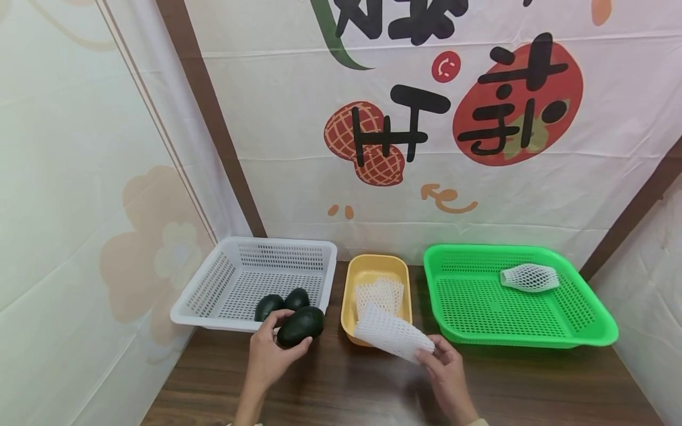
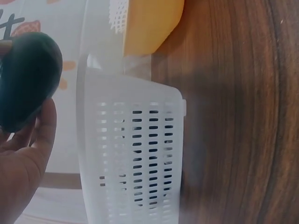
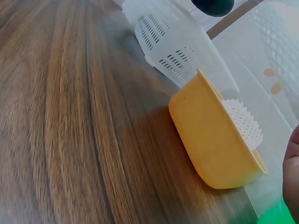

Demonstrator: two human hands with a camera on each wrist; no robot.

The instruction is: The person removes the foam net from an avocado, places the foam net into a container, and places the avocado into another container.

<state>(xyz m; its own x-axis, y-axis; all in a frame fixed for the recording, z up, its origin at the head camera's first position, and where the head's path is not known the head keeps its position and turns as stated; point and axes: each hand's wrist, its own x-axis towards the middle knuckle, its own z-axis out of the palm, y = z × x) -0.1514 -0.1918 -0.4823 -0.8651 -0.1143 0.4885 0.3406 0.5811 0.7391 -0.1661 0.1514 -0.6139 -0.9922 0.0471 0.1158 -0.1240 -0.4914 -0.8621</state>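
Observation:
My left hand (image 1: pixel 272 355) grips a dark green avocado (image 1: pixel 301 327) between thumb and fingers, raised over the front right corner of the white basket (image 1: pixel 205 319). In the left wrist view the avocado (image 2: pixel 30 79) sits above the fingers. Two more avocados (image 1: pixel 269 307) lie inside that basket. On the other side my right hand (image 1: pixel 449 378) pinches one end of a white foam net sleeve (image 1: pixel 393 335), whose far end overlaps the yellow container (image 1: pixel 347 319) in the head view. More foam net sleeves (image 1: pixel 391 291) lie in the yellow container.
A green basket (image 1: pixel 495 340) stands at the right, with a net-wrapped item (image 1: pixel 530 278) in its back right part. All three containers stand on a brown wooden table (image 1: pixel 367 390). A printed cloth (image 1: pixel 298 189) hangs behind them.

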